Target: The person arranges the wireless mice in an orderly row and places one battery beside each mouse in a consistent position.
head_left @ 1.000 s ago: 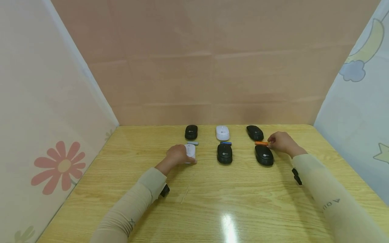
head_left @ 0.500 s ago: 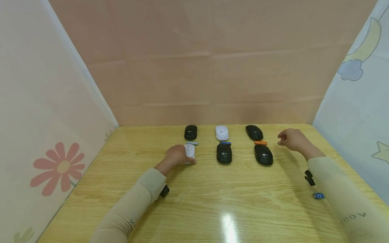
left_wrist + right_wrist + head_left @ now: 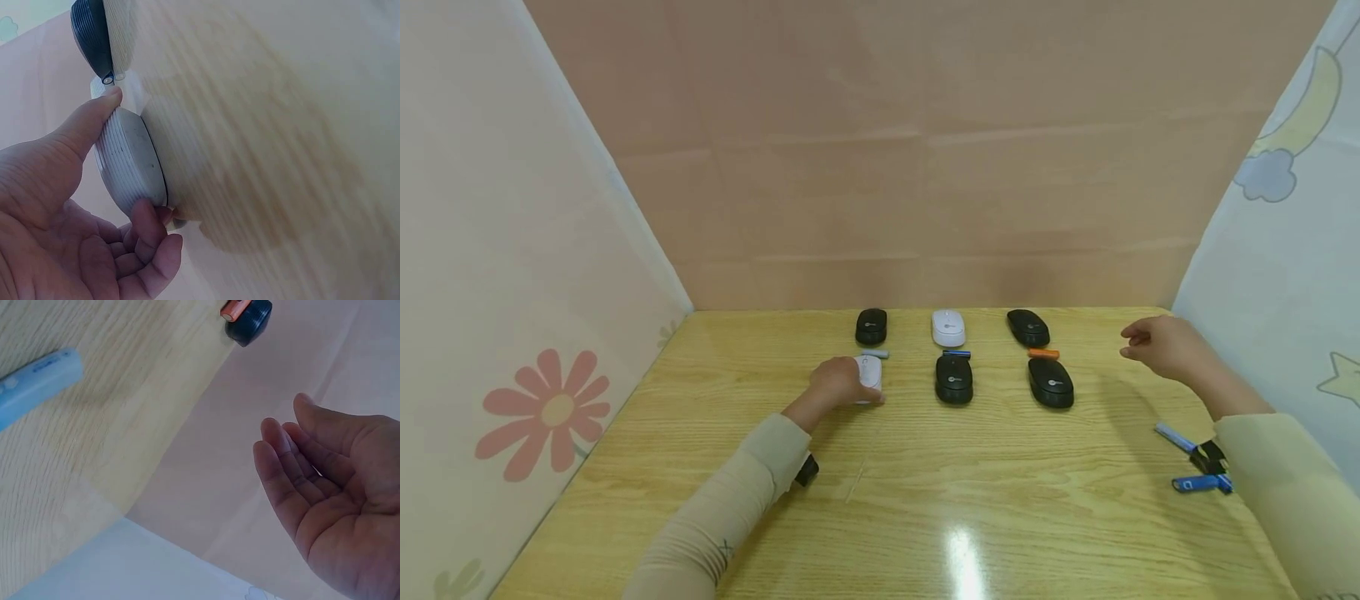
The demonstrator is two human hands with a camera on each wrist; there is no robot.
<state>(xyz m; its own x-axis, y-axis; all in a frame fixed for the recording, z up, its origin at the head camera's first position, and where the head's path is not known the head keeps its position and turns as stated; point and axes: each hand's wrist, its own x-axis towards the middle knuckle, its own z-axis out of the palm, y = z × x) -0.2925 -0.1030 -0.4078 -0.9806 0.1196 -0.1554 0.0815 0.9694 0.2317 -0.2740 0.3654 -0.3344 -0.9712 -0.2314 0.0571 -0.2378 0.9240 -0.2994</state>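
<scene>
My left hand (image 3: 837, 382) grips a white computer mouse (image 3: 871, 372) at the front left of two rows of mice; the left wrist view shows thumb and fingers on opposite ends of this white mouse (image 3: 128, 153). Beyond it lie a pale grey battery (image 3: 876, 354) and a black mouse (image 3: 871, 326). My right hand (image 3: 1165, 343) hovers at the far right with loosely bent fingers and nothing in them. The nearest things to it are an orange battery (image 3: 1043, 353) and the black mouse (image 3: 1051, 382) in front of that battery.
A dark blue battery (image 3: 957, 354) lies between a white mouse (image 3: 948, 327) and a black mouse (image 3: 954, 380). Another black mouse (image 3: 1028, 327) sits back right. By the right sleeve lie a light blue stick-like item (image 3: 1176, 437) and a blue item (image 3: 1197, 483).
My right hand has left the orange battery and moved to the right. The blue items by the right sleeve have come into sight. My left hand stays on the white mouse.
</scene>
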